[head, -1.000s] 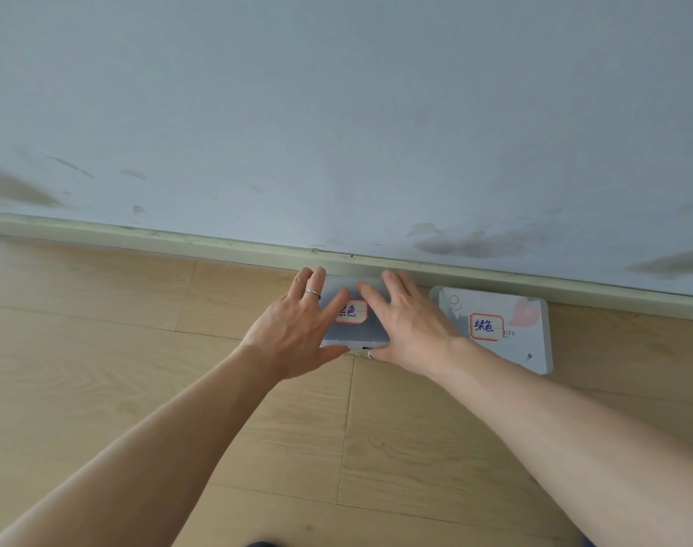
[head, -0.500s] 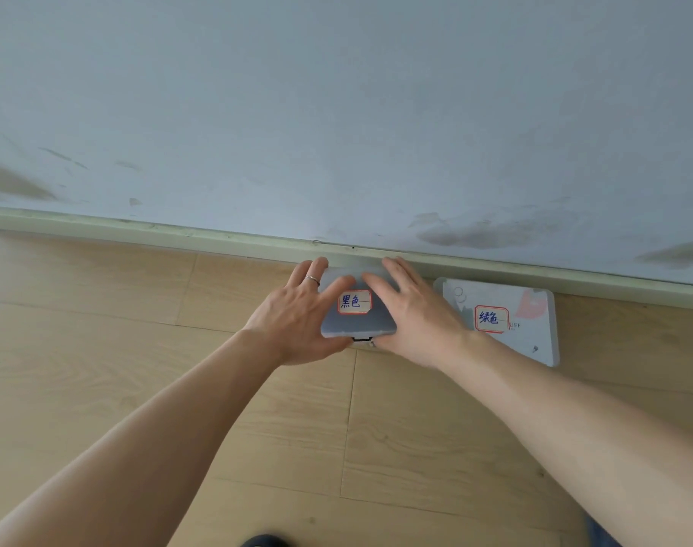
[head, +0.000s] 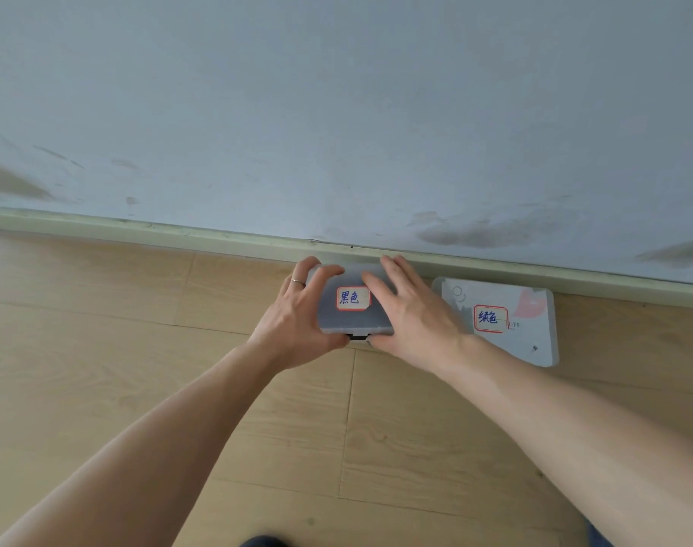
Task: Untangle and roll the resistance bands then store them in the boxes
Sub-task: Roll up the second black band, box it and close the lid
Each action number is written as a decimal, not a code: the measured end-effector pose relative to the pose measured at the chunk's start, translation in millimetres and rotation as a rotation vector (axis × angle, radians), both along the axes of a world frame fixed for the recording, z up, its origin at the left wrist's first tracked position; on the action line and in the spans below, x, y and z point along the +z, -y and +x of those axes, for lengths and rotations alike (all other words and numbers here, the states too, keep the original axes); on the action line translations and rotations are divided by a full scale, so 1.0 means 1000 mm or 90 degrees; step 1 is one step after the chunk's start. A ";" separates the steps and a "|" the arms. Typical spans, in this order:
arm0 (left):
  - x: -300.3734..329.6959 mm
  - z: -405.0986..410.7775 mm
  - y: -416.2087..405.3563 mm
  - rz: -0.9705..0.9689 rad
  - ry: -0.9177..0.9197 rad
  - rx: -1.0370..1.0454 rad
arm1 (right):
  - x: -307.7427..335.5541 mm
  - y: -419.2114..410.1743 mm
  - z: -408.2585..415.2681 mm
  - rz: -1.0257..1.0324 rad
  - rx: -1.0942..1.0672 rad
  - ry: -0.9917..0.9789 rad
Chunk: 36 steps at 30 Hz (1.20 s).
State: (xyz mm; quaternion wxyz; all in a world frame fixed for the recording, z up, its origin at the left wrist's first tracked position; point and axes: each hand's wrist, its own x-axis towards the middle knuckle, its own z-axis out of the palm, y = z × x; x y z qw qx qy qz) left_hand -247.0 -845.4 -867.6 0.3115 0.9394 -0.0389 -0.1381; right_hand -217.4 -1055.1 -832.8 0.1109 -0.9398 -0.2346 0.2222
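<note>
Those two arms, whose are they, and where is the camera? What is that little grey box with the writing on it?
The arms belong to a person, not a machine. The camera sits on the person's head and looks forward and down, so you see what they see: their own arms reaching out over a wooden floor toward a pale wall.

The left hand and the right hand both hold a small grey box that sits close to the wall. Its lid is closed. Fingers curl round its sides, and the thumbs are at its front edge, near a small dark catch. The left hand wears a ring.

The sticker on the lid says "black" in Chinese. Beside it, flat on the floor, lies a white box whose sticker says "green". Nobody touches that one. No bands show anywhere in the picture.
</note>
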 end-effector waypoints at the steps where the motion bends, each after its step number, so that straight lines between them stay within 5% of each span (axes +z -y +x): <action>1: -0.001 0.002 -0.001 -0.033 -0.017 0.014 | 0.000 -0.001 -0.001 0.000 -0.005 0.000; 13: -0.001 0.020 -0.001 -0.013 -0.186 0.020 | -0.005 -0.007 -0.006 -0.024 0.001 0.013; 24: 0.006 0.011 -0.007 0.218 -0.087 -0.141 | -0.012 -0.006 -0.010 -0.082 0.043 0.078; 29: 0.001 0.008 -0.012 0.347 0.052 -0.247 | -0.019 -0.006 -0.012 -0.087 0.016 0.096; 36: 0.012 0.012 -0.012 0.196 -0.029 -0.214 | -0.015 -0.001 -0.010 -0.043 0.035 0.067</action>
